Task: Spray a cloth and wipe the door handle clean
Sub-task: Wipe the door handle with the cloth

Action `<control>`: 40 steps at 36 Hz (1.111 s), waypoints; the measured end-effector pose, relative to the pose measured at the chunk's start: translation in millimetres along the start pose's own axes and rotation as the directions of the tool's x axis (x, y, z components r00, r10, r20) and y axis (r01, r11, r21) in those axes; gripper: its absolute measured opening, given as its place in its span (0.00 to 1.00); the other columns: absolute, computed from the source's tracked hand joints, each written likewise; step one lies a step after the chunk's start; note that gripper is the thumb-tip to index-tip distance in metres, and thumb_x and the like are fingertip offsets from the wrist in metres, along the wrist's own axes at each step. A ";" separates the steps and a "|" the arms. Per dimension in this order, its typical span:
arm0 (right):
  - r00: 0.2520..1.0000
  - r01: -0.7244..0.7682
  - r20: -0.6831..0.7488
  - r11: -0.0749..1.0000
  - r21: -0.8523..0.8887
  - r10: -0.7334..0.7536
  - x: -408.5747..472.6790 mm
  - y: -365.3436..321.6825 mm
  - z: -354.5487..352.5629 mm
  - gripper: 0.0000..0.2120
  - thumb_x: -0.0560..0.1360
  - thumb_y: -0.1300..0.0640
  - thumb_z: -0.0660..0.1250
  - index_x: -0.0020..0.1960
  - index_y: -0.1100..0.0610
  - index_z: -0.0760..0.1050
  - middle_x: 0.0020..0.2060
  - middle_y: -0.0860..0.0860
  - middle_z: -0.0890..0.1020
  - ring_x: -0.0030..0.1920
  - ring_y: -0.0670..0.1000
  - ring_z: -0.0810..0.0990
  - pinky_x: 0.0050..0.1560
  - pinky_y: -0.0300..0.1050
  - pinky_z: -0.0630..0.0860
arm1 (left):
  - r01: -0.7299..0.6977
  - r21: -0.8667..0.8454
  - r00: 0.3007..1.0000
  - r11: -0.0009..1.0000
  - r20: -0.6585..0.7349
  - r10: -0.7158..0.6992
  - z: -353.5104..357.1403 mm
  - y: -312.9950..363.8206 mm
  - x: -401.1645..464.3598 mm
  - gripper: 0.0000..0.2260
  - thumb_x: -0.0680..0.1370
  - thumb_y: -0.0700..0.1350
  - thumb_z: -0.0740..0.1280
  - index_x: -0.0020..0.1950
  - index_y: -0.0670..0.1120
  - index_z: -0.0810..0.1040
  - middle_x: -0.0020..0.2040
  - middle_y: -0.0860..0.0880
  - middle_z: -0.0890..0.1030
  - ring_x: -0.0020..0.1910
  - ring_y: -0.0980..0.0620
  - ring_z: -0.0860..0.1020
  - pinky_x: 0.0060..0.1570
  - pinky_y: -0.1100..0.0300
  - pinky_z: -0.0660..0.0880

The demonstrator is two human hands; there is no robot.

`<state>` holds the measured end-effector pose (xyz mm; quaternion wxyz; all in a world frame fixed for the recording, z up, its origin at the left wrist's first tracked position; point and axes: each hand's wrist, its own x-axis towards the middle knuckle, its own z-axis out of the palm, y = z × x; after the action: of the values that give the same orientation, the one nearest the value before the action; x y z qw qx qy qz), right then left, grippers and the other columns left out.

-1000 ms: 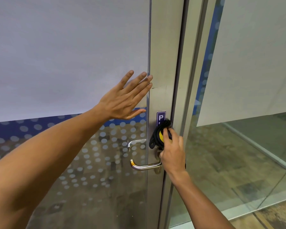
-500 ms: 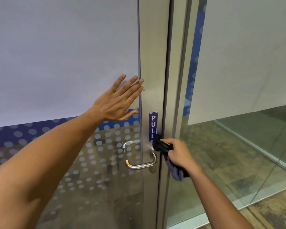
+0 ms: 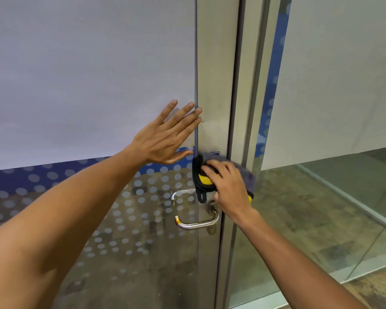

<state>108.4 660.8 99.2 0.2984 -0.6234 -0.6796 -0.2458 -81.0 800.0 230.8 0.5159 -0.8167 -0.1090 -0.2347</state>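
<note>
A: Start on the left. What is the left hand (image 3: 165, 139) doing?

B: It lies flat against the frosted glass (image 3: 87, 74) of the door, fingers straight and slightly spread, the fingertips (image 3: 195, 112) reaching the edge of the metal frame (image 3: 216, 85). It holds nothing. I take it as a brace, and a good one: it should keep the door from swinging while the other hand rubs.

A: And next along?

B: The door handle (image 3: 196, 224), a curved steel lever, sits below both hands on the frame, with its round base (image 3: 213, 209) just under the cloth. Nothing touches the lever itself.

A: So where is the cloth?

B: The cloth (image 3: 204, 179), dark with a yellow patch, is bunched against the frame just above the handle. The right hand (image 3: 230, 188) covers it, fingers curled over the bundle and pressing it to the metal. A small loop hangs from its lower edge, close to the base.

A: How should the wiping go?

B: My judgement: bring the cloth down onto the base, then wrap it round the lever and draw it toward the free end. Keep the loop tucked in so it doesn't snag. Firm, even pressure; the left palm stays planted.

A: Any spray bottle?

B: None in view.
</note>
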 end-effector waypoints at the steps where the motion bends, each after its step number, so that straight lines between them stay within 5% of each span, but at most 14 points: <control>1: 1.000 0.016 0.024 1.000 -0.003 -0.016 -5.3 0.2 5.1 0.31 0.61 0.68 0.73 0.64 0.55 0.78 0.62 0.53 0.79 0.57 0.58 0.76 0.53 0.54 0.76 | 0.001 -0.001 1.000 1.000 -0.004 -0.001 -0.1 0.1 0.1 0.40 0.83 0.67 0.44 0.83 0.37 0.50 0.84 0.38 0.52 0.83 0.40 0.47 0.80 0.39 0.41; 13: 0.957 0.070 0.286 0.996 -0.048 -0.053 -44.5 -0.3 30.8 0.26 0.61 0.62 0.78 0.58 0.49 0.82 0.56 0.47 0.82 0.51 0.54 0.79 0.45 0.50 0.77 | -0.011 -0.032 1.000 0.999 -0.021 0.010 3.4 0.1 0.3 0.40 0.83 0.68 0.42 0.83 0.39 0.45 0.84 0.38 0.52 0.83 0.39 0.50 0.79 0.40 0.41; 17: 0.920 0.055 0.387 0.997 0.045 -0.068 -41.9 4.4 29.0 0.26 0.66 0.67 0.70 0.60 0.47 0.82 0.58 0.45 0.83 0.55 0.53 0.78 0.52 0.50 0.76 | -0.007 -0.037 1.000 0.999 -0.025 0.007 2.3 -0.6 -0.5 0.40 0.82 0.68 0.42 0.83 0.39 0.46 0.84 0.38 0.52 0.83 0.39 0.49 0.79 0.40 0.40; 19: 0.890 -0.113 0.456 0.969 0.221 0.000 -34.1 9.7 22.5 0.29 0.67 0.72 0.64 0.61 0.48 0.82 0.59 0.44 0.83 0.59 0.51 0.78 0.60 0.47 0.75 | -0.006 -0.039 1.000 0.999 -0.027 0.005 2.0 -1.2 -0.2 0.40 0.82 0.68 0.42 0.83 0.40 0.45 0.84 0.38 0.51 0.83 0.39 0.49 0.79 0.41 0.38; 22: 0.861 -0.460 0.458 0.724 0.514 0.221 -21.7 20.6 4.6 0.24 0.71 0.74 0.64 0.57 0.51 0.85 0.54 0.47 0.86 0.57 0.46 0.82 0.63 0.43 0.76 | -0.007 -0.050 1.000 0.999 -0.025 0.006 1.7 -1.3 0.8 0.39 0.83 0.68 0.42 0.83 0.40 0.46 0.84 0.38 0.51 0.83 0.39 0.49 0.79 0.41 0.37; 25: 0.858 -0.513 0.330 0.629 0.584 0.394 -20.1 29.3 -9.7 0.22 0.71 0.73 0.65 0.55 0.52 0.85 0.50 0.47 0.87 0.54 0.43 0.83 0.58 0.36 0.76 | -0.003 -0.049 1.000 0.999 -0.031 0.001 3.4 -0.6 -0.4 0.39 0.83 0.68 0.42 0.83 0.39 0.46 0.84 0.38 0.52 0.83 0.39 0.48 0.80 0.41 0.37; 29: 0.881 -0.471 0.292 0.750 0.464 0.372 -24.6 23.4 -10.1 0.31 0.66 0.77 0.59 0.58 0.52 0.84 0.54 0.47 0.85 0.56 0.43 0.80 0.58 0.28 0.71 | -0.005 -0.040 0.999 0.999 -0.040 0.003 4.3 -0.8 -0.9 0.39 0.83 0.68 0.42 0.83 0.39 0.45 0.84 0.38 0.51 0.83 0.40 0.45 0.80 0.41 0.35; 33: 0.921 -0.329 0.313 0.891 0.313 0.230 -34.8 11.8 3.0 0.34 0.64 0.76 0.59 0.62 0.51 0.82 0.59 0.48 0.85 0.58 0.54 0.80 0.62 0.47 0.75 | -0.006 -0.031 0.999 0.999 -0.049 0.005 5.0 -1.1 -1.9 0.39 0.83 0.67 0.44 0.83 0.39 0.45 0.84 0.38 0.51 0.83 0.38 0.48 0.80 0.41 0.36; 40: 0.843 -0.264 0.504 0.961 0.082 0.189 -50.3 -5.2 16.8 0.31 0.68 0.62 0.59 0.68 0.43 0.74 0.64 0.39 0.80 0.58 0.58 0.79 0.56 0.52 0.80 | -0.007 -0.032 0.999 0.999 -0.043 0.005 4.5 -0.7 -1.8 0.39 0.83 0.67 0.44 0.83 0.40 0.44 0.84 0.38 0.51 0.83 0.38 0.49 0.80 0.40 0.39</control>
<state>103.7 636.9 51.8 0.1882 -0.7174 -0.6708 0.0090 -81.6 804.4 228.9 0.5057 -0.8199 -0.0918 -0.2521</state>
